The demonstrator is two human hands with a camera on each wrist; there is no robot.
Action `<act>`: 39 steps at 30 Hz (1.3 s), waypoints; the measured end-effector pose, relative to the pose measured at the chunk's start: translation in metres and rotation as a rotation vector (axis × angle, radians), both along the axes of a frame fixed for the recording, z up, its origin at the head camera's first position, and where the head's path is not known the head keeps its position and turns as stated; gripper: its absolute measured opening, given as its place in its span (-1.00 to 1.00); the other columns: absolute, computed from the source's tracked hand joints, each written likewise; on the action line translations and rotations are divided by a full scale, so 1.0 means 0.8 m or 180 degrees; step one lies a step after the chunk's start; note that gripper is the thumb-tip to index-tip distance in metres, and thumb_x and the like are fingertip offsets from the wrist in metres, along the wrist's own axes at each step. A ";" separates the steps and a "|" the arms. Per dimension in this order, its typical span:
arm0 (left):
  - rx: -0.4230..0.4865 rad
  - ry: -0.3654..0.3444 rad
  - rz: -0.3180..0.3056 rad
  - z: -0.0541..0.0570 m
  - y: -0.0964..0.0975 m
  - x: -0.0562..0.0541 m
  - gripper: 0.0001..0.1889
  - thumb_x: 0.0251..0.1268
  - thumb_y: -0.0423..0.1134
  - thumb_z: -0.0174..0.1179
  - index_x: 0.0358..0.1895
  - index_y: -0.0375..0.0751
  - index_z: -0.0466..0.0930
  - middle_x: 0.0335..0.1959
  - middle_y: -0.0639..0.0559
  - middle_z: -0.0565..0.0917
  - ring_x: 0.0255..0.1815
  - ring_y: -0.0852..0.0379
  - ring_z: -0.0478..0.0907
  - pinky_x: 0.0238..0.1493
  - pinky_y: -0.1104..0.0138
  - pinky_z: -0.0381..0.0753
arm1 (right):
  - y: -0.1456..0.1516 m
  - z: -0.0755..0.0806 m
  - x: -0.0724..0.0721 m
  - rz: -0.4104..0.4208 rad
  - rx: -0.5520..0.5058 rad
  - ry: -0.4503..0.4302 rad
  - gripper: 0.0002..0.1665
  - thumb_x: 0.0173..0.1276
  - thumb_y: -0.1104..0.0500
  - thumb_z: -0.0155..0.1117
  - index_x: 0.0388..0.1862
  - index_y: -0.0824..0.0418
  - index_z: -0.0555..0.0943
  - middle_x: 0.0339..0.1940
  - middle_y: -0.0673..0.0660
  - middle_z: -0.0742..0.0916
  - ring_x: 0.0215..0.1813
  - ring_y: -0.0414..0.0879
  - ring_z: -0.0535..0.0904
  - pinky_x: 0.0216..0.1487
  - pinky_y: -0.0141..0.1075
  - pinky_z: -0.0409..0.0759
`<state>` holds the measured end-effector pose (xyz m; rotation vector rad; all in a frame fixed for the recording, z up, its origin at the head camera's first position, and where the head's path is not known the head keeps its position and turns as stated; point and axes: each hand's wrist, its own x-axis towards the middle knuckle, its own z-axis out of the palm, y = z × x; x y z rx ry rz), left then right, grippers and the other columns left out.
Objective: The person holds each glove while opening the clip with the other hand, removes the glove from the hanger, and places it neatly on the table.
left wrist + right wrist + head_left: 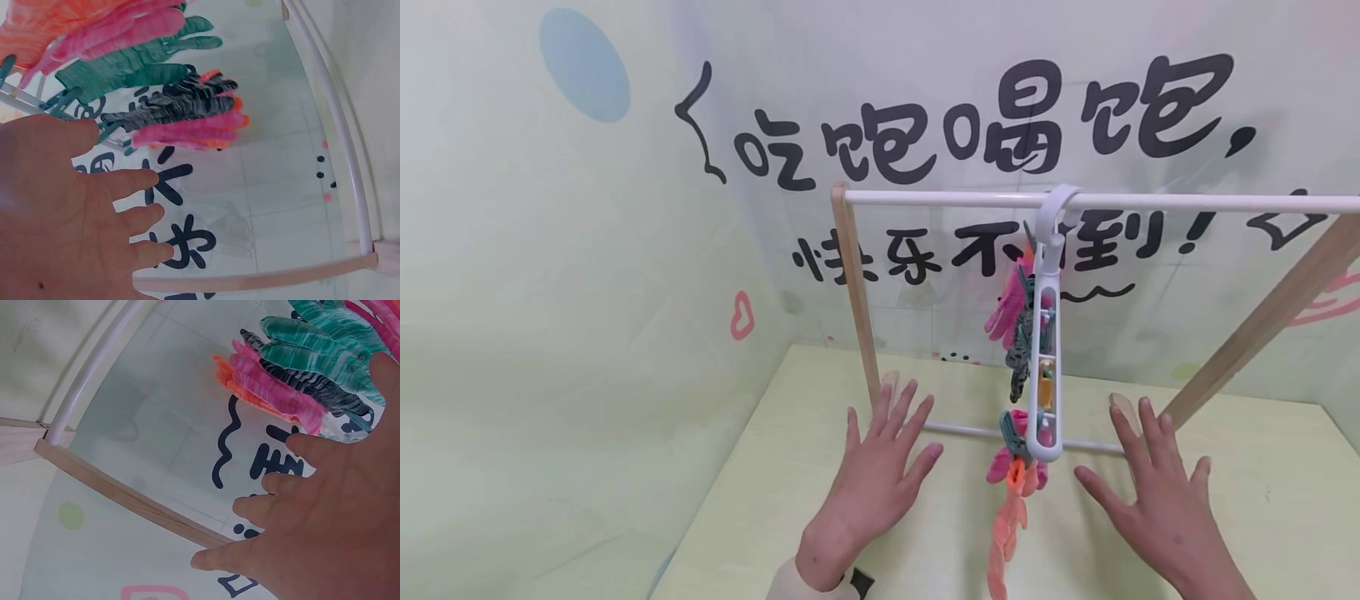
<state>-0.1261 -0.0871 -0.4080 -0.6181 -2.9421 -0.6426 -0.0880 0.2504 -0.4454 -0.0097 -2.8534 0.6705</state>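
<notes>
A white hanger (1049,260) hangs by its hook from a rack's white top rod (940,198). Green clothespins (1013,435) clip several knitted gloves along it: a pink glove (1009,308), a black-and-grey glove (1019,354) and an orange glove (1006,525) low at the front. Green gloves (134,69) show among them in the wrist views. My left hand (880,483), fingers spread, is over the table left of the gloves, near the rack's left foot. On the other side, my right hand (1168,512) has its fingers spread close to the right foot. Both hands hold nothing.
The rack's wooden left post (854,292) and slanted right post (1262,325) stand on a pale table (752,517), with a white lower rod (966,430) between them. Behind rises a light wall sheet (880,67) with black writing.
</notes>
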 end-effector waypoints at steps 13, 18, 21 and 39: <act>0.0190 -0.0186 -0.0291 0.007 0.015 0.014 -0.34 0.63 0.31 -0.22 0.67 0.25 0.10 0.76 0.24 -0.06 0.80 -0.05 -0.24 0.63 -0.41 -0.24 | -0.005 0.003 0.004 0.0007 -0.0010 -0.0005 0.22 0.38 -0.40 0.28 0.76 -0.16 -0.19 0.77 0.31 -0.13 0.74 0.40 -0.37 0.33 0.69 -0.53; 0.0133 -0.0084 -0.0308 0.011 0.017 0.020 -0.33 0.63 0.34 -0.29 0.66 0.24 0.13 0.76 0.24 -0.06 0.80 -0.05 -0.22 0.62 -0.41 -0.21 | -0.006 0.004 0.004 0.0003 -0.0002 -0.0024 0.22 0.38 -0.41 0.27 0.76 -0.17 -0.19 0.77 0.29 -0.14 0.74 0.41 -0.36 0.33 0.70 -0.50; 0.0106 -0.0097 -0.0313 0.016 0.019 0.026 -0.32 0.62 0.37 -0.35 0.66 0.26 0.13 0.75 0.28 -0.07 0.80 -0.03 -0.22 0.61 -0.42 -0.21 | -0.006 0.006 0.005 0.0013 -0.0001 -0.0026 0.21 0.39 -0.41 0.27 0.76 -0.17 -0.20 0.77 0.29 -0.15 0.74 0.41 -0.35 0.32 0.71 -0.48; 0.0255 0.0093 -0.0651 0.042 0.030 0.059 -0.39 0.66 0.31 -0.37 0.52 0.26 0.41 0.69 0.41 0.12 0.75 0.08 0.07 0.62 -0.30 0.10 | -0.008 0.009 0.008 0.0114 -0.0038 -0.0113 0.15 0.46 -0.34 0.23 0.76 -0.09 -0.17 0.77 0.32 -0.10 0.73 0.43 -0.33 0.36 0.69 -0.49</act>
